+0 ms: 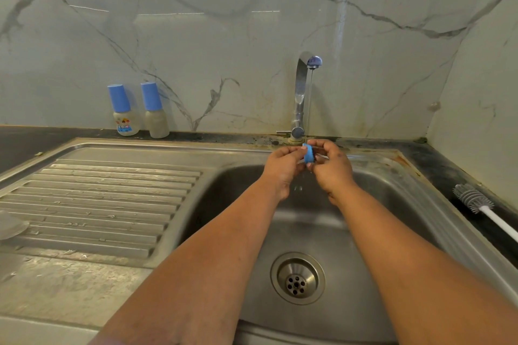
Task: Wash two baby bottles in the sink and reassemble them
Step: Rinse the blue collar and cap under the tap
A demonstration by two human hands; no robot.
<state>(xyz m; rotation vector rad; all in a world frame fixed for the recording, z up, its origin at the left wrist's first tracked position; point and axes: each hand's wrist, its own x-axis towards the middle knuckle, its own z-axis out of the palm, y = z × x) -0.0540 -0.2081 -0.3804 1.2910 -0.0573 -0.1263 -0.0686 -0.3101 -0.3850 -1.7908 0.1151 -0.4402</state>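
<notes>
Under tap (304, 87): both hands (283, 166) (330, 166) grip blue ring (309, 153).

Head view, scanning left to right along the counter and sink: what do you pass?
Printed baby bottle → plain baby bottle → left hand → blue ring → right hand → bottle brush.

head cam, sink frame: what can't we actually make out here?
- Blue part, head view: mostly covered by the fingers of left hand and right hand; whether it is a ring or a cap is unclear.
- Brush: its handle is cut off by the right edge.
- Grey object on the drainboard: cut off by the left edge, unidentifiable.
- Print on the left bottle: too small to read.
</notes>
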